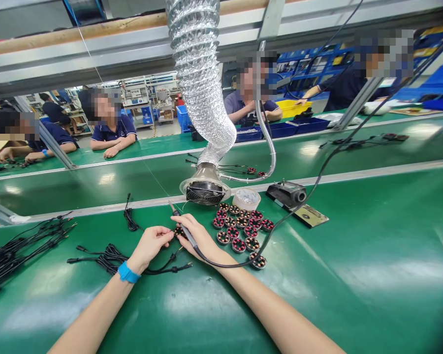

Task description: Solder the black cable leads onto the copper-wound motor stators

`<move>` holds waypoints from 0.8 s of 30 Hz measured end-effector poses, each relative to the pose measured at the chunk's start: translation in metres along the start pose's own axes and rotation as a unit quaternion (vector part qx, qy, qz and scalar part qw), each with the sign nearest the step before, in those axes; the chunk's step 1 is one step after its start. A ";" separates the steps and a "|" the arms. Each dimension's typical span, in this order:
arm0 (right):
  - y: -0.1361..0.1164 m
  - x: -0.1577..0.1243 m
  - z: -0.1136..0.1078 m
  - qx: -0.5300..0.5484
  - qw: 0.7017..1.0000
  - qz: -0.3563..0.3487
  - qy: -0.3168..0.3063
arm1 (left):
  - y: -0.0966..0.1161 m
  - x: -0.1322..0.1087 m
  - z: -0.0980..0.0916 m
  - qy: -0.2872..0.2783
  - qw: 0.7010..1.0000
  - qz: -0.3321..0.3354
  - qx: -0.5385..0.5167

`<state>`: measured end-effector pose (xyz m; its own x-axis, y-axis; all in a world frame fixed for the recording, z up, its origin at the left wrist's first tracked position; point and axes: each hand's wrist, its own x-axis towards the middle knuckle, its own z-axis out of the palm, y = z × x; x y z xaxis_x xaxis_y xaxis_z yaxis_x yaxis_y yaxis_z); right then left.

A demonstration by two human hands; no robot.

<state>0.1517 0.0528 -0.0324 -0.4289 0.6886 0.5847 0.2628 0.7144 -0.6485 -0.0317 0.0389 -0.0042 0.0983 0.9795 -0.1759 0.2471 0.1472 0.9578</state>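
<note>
- Between the left fingertips and the right fingers: small round wound part, with red and copper-coloured markings, mostly hidden by the fingers.
- Left hand: fingers curled and pinching the part; blue wristband at the wrist.
- Right hand: fingers pressed together around the soldering iron, whose tip points up and away, just past the fingertips; its dark cord crosses the bench.
- Right of the fingers: similar round parts in a loose cluster, then a round white-lidded tub and a black bench unit on a small plate.
- Left of the fingers: black cables with connectors, one bundle cut off by the frame edge.
- Ahead of the fingers: fume extractor intake on a silver flexible duct, above the green workbench.
- Beyond: co-workers at facing benches; lettering on a blue bin too small to read.
</note>
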 end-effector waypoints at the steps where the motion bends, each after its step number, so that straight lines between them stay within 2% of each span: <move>1: 0.000 0.000 0.000 -0.001 1.000 -0.001 -0.001 | 0.000 0.000 0.000 0.001 1.000 0.000 0.004; 7: 0.001 0.003 -0.004 -0.045 0.999 0.012 -0.013 | 0.004 0.002 0.000 0.004 0.999 0.006 0.044; 14: 0.002 0.005 -0.008 -0.068 0.997 0.022 0.005 | 0.003 0.004 0.006 0.030 0.997 0.010 0.071; 17: -0.005 0.007 -0.010 -0.037 0.997 0.029 0.065 | 0.003 0.005 0.007 0.040 0.997 0.007 0.066; 22: -0.019 0.008 -0.014 0.010 0.974 0.072 0.215 | 0.001 0.005 0.009 0.061 0.997 0.005 0.056; 24: -0.022 0.007 -0.015 0.014 0.967 0.085 0.240 | 0.000 0.005 0.011 0.068 0.996 0.004 0.052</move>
<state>0.1554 0.0437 -0.0067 0.0703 0.7794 0.6225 0.2684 0.5863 -0.7644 -0.0209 0.0423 -0.0072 -0.0284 0.9911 -0.1297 0.3452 0.1315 0.9293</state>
